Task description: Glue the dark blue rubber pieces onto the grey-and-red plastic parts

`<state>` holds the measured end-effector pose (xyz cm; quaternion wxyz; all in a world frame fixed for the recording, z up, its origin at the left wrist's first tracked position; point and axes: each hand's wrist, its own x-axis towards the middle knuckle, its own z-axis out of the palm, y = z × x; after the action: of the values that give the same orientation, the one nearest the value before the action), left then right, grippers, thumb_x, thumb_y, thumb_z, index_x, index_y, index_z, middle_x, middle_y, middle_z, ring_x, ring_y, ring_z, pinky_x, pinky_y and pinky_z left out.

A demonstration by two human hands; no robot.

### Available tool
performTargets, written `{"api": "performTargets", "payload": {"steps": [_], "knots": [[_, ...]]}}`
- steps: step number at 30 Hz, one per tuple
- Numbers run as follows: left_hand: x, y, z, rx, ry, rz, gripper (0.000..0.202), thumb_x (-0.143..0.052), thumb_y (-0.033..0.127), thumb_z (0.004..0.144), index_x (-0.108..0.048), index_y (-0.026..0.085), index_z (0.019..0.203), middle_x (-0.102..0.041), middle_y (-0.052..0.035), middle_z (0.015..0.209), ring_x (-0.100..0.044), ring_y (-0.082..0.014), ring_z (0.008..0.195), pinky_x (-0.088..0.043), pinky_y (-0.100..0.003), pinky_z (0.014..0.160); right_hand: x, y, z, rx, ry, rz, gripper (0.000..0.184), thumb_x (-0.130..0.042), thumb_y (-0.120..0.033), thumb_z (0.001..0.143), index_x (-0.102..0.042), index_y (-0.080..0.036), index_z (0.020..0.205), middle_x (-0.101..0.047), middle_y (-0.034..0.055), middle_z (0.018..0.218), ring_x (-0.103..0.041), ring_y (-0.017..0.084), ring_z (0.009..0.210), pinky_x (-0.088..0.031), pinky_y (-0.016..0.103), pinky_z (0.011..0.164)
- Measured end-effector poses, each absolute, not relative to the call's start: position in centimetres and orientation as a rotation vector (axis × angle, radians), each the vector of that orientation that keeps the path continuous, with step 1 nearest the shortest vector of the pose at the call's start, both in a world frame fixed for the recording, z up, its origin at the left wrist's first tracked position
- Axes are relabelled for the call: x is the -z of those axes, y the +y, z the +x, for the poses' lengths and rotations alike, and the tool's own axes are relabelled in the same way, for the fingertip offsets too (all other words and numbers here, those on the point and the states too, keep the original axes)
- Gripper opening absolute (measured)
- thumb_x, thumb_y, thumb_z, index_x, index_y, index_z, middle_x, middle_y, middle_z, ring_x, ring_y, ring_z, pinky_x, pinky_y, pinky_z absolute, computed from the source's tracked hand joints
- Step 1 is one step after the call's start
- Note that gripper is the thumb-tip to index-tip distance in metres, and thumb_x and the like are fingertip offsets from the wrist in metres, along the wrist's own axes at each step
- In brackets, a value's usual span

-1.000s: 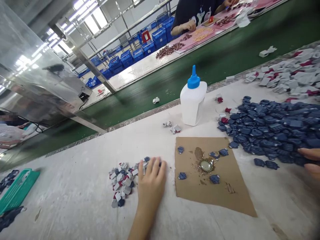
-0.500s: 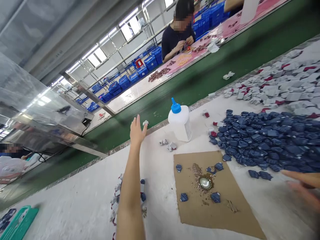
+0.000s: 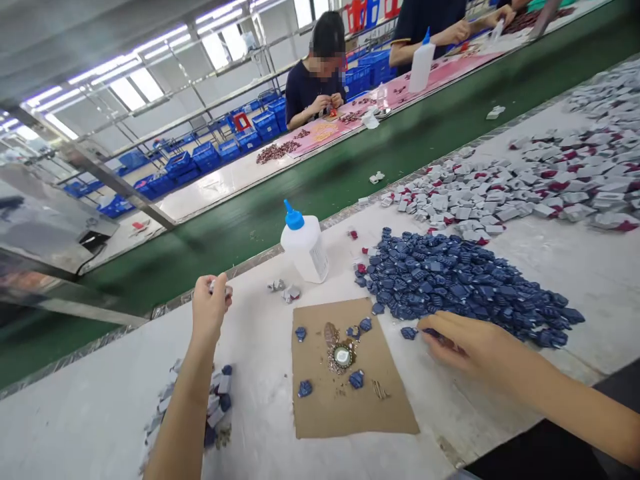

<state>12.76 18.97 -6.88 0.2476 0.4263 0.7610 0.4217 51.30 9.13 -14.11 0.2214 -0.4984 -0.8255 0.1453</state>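
My left hand (image 3: 211,303) is closed around a small grey-white piece (image 3: 220,288), near the far edge of the white table. My right hand (image 3: 465,340) is low over the table, its fingers curled over a small blue moulded piece that they mostly hide. One loose blue piece (image 3: 409,333) lies just left of its fingertips. Behind that hand spreads a heap of blue pieces (image 3: 450,273). A brown cardboard sheet (image 3: 320,420) lies between my hands, bearing a glue-stained bottle cap (image 3: 343,356) and several blue pieces.
A white bottle with a blue nozzle (image 3: 306,250) stands behind the cardboard, beside loose grey pieces (image 3: 290,293). Grey-white pieces (image 3: 500,180) are heaped at far right. More grey-and-blue pieces (image 3: 217,403) lie by my left forearm. Beyond runs a green belt (image 3: 240,240); co-workers sit across it.
My left hand, open above the belt before, has drawn back and closed on the grey-white piece. My right hand has come in from the right edge to the loose blue pieces. The view has shifted.
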Motion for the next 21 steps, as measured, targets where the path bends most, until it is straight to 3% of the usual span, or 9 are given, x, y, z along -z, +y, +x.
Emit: {"api": "performTargets", "payload": {"steps": [3,6,9,12,16,19,21], "knots": [[6.7,11.7,14.8,-1.187,1.859,0.951,0.019,-0.037,0.038,0.073,-0.039,0.022,0.084,-0.045,0.0044,0.060,-0.030,-0.0084,0.041,-0.021,-0.019,0.035,12.4,9.6,51.1,-0.943,-2.172,-1.277,0.024,-0.042,-0.034,0.090,-0.063,-0.023,0.094,-0.061,0.0041,0.086,-0.058,0.013,0.064,-0.049,0.023,0.052],[7.7,5.4,17.2,-1.264,1.604,0.683,0.029,-0.052,0.036,0.065,-0.045,0.021,0.089,-0.051,0.0022,0.068,-0.041,-0.0104,0.048,-0.025,-0.017,0.031,11.4,9.7,49.7,-1.368,-1.981,-1.151,0.025,-0.051,-0.042,0.087,-0.068,-0.023,0.090,-0.061,0.0067,0.095,-0.060,0.014,0.072,-0.053,0.023,0.056],[9.6,1.2,19.9,-1.400,1.512,0.531,0.039,-0.068,0.040,0.068,-0.053,0.019,0.096,-0.056,0.0004,0.075,-0.049,-0.0107,0.056,-0.033,-0.016,0.031,11.2,9.6,47.5,-1.562,-1.797,-1.096,0.028,-0.064,-0.048,0.078,-0.072,-0.022,0.085,-0.062,0.0077,0.090,-0.060,0.015,0.074,-0.056,0.024,0.058],[11.7,-0.8,22.5,-1.589,1.462,0.368,0.042,-0.076,0.046,0.065,-0.060,0.017,0.091,-0.060,0.0003,0.074,-0.049,-0.0071,0.054,-0.035,-0.012,0.034,11.3,9.6,45.4,-1.507,-1.794,-1.116,0.031,-0.068,-0.050,0.074,-0.074,-0.023,0.087,-0.065,0.0088,0.094,-0.062,0.018,0.080,-0.056,0.025,0.060],[12.8,-1.2,25.0,-1.626,1.350,0.184,0.039,-0.078,0.045,0.062,-0.068,0.016,0.087,-0.069,-0.0039,0.083,-0.056,-0.0072,0.060,-0.043,-0.012,0.042,11.4,10.4,43.9,-1.093,-2.186,-1.033,0.031,-0.052,-0.040,0.087,-0.069,-0.025,0.109,-0.067,0.0086,0.106,-0.063,0.022,0.095,-0.057,0.031,0.071],[12.4,-1.2,25.7,-1.545,1.318,0.207,0.037,-0.078,0.041,0.064,-0.072,0.016,0.090,-0.072,-0.0074,0.091,-0.064,-0.0115,0.072,-0.051,-0.015,0.051,12.1,11.4,43.6,-0.752,-2.512,-0.907,0.041,-0.045,-0.031,0.090,-0.055,-0.025,0.129,-0.068,0.0076,0.108,-0.066,0.022,0.090,-0.056,0.034,0.071],[11.9,-1.2,25.8,-1.537,1.296,0.201,0.034,-0.079,0.036,0.063,-0.073,0.016,0.090,-0.074,-0.0078,0.090,-0.067,-0.0133,0.074,-0.052,-0.016,0.054,12.9,12.0,43.2,-0.603,-2.623,-0.828,0.036,-0.047,-0.031,0.089,-0.059,-0.025,0.122,-0.069,0.0069,0.103,-0.067,0.022,0.082,-0.055,0.032,0.068]]}}
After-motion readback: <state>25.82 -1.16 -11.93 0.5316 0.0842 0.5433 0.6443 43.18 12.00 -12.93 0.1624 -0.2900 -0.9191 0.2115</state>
